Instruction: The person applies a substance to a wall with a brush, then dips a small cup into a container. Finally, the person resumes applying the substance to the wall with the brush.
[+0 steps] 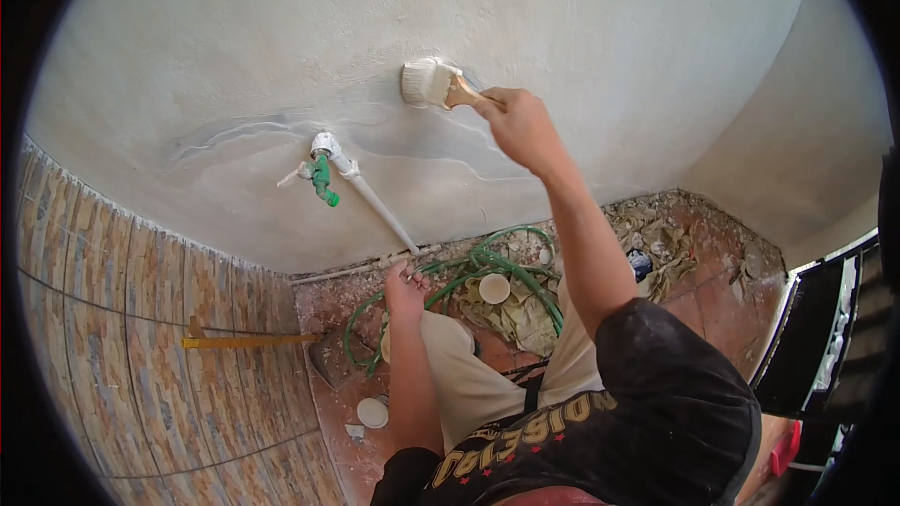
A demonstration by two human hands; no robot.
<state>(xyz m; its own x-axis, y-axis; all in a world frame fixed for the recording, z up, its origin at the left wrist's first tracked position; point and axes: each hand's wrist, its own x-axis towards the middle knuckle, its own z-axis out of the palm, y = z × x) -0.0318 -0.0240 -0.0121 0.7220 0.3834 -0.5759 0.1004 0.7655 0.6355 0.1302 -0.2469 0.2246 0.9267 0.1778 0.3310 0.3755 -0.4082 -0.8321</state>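
Note:
A wide paint brush (429,82) with pale bristles and a wooden handle lies against the grey-white wall (581,19). My right hand (516,124) is closed round its handle, up and to the right of the tap. Darker grey patches and thin white lines mark the wall around the bristles. A green tap (323,178) sticks out from a white fitting, with a white pipe (382,210) slanting down from it. Below the pipe's lower end, my left hand (404,289) is raised near my knee with its fingers curled; whether it holds anything is too small to tell.
A green hose (511,267) coils over crumpled sheets (525,323) on the reddish floor, beside a white cup (494,289). Another white container (372,412) is lower left. A yellow handle (248,342) crosses the stone-tiled wall (169,319). A black metal frame (797,347) stands at right.

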